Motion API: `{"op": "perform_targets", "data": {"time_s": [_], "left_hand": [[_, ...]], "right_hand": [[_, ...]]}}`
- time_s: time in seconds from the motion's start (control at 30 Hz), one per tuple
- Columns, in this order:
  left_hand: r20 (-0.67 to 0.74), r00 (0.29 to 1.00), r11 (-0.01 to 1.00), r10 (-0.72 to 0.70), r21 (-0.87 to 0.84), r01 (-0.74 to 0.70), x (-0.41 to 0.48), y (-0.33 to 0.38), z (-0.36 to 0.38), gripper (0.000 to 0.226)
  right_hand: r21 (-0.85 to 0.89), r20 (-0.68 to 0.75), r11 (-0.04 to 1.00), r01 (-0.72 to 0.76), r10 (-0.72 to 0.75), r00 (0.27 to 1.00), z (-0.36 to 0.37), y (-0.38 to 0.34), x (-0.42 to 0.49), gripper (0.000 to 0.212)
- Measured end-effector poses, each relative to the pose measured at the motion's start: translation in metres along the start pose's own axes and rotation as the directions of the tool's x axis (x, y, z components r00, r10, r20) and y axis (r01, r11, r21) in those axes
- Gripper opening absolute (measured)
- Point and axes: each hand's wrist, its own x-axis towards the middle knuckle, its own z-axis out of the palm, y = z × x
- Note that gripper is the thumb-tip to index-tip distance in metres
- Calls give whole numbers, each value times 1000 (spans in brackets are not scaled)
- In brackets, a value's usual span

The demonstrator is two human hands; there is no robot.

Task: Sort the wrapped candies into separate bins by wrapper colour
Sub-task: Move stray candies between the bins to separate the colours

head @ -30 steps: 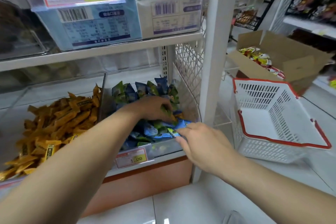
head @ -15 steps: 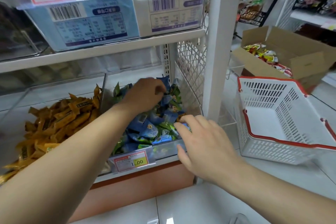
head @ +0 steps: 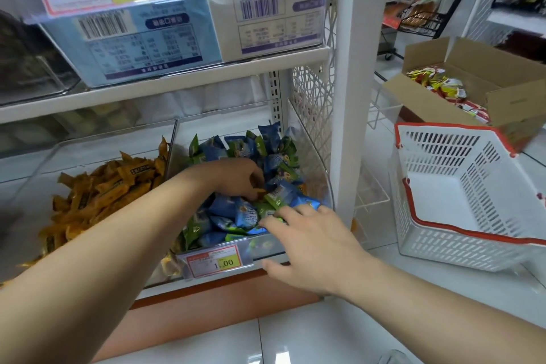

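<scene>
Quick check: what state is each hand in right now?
Left hand: fingers curled into the candies; a grip cannot be told.
Right hand: open, fingers resting on the candies at the bin front.

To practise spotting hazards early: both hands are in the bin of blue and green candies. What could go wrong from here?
1. The blue and green candies are heaped up to the low front wall of the clear bin. The right hand, fingers at that edge, may nudge some over onto the floor.
2. The left hand has its curled fingers in the mixed pile. It could lift both colours at once and mis-sort them.
</scene>
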Motion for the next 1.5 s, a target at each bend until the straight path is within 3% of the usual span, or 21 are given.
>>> {"op": "perform_targets", "data": {"time_s": [0.13, 0.2, 0.3, 0.37, 0.47, 0.53, 0.63, 0.7, 0.77, 0.83, 0.87, 0.97, 1.03, 1.13, 1.27, 1.37, 1.43, 1.5], "left_hand": [[-112, 994, 987, 15, -159, -33, -9, -4, 5, 35], [-234, 972, 973, -7, -226, -47, -20, -4, 4, 27], [-468, 879, 920, -91, -378, -106, -46, -1, -5, 20], [-552, 824, 838, -126, -504, -210, -68, 4, -6, 19], [-576, 803, 632, -156, -683, -367, -96, 20, 5, 20], [-551, 819, 532, -159, -747, -399, -105, 30, 16, 20], [-489, 865, 444, -109, -803, -398, -104, 38, 28, 21], [-475, 875, 396, -92, -824, -405, -94, 37, 29, 20], [-479, 864, 434, -153, -818, -377, -75, 35, 28, 12], [-535, 831, 656, -154, -684, -319, -50, 38, 25, 10], [-544, 834, 766, -91, -573, -291, -38, 43, 24, 13], [-344, 932, 904, 117, -351, -243, -15, 55, 23, 45], [-231, 962, 963, 143, -191, -189, -10, 52, 24, 52], [-211, 973, 989, 93, -91, -114, -12, 32, 20, 37], [-268, 963, 993, -7, -111, -23, -24, 7, 6, 21], [-439, 885, 988, -153, -88, 127, -27, -9, -11, 18], [-481, 843, 958, -243, 17, 286, -27, -15, -20, 17], [-549, 801, 916, -237, 147, 373, -25, -10, -22, 23]], "right_hand": [[6, -15, 1000, 0, 0, 1000, 0, 1, 0, 65], [72, -30, 997, -3, 5, 1000, -1, 3, 0, 65], [357, -143, 934, 7, 47, 989, -6, 5, 2, 60], [518, -246, 855, 25, 121, 962, -10, 5, 5, 60], [716, -301, 698, -3, 312, 901, -18, 7, 12, 64], [792, -303, 610, 19, 366, 880, -23, 7, 15, 47], [799, -360, 598, 56, 402, 842, -28, 7, 10, 13], [780, -373, 625, 37, 417, 828, -30, 12, 0, 11], [749, -361, 662, 0, 409, 838, -31, 22, -14, 13], [773, -305, 633, -39, 425, 853, -33, 30, -27, 17], [790, -283, 610, -57, 446, 849, -34, 34, -32, 19], [768, -270, 627, -130, 501, 822, -33, 42, -42, 17], [752, -263, 637, -168, 524, 810, -31, 46, -46, 16], [775, -251, 604, -189, 567, 785, -27, 51, -49, 28], [814, -289, 557, -166, 635, 717, -25, 57, -48, 25], [824, -292, 550, -135, 617, 731, -25, 59, -47, 25], [823, -291, 553, -129, 606, 740, -26, 59, -46, 25], [813, -301, 567, -128, 599, 742, -26, 60, -46, 26]]}}
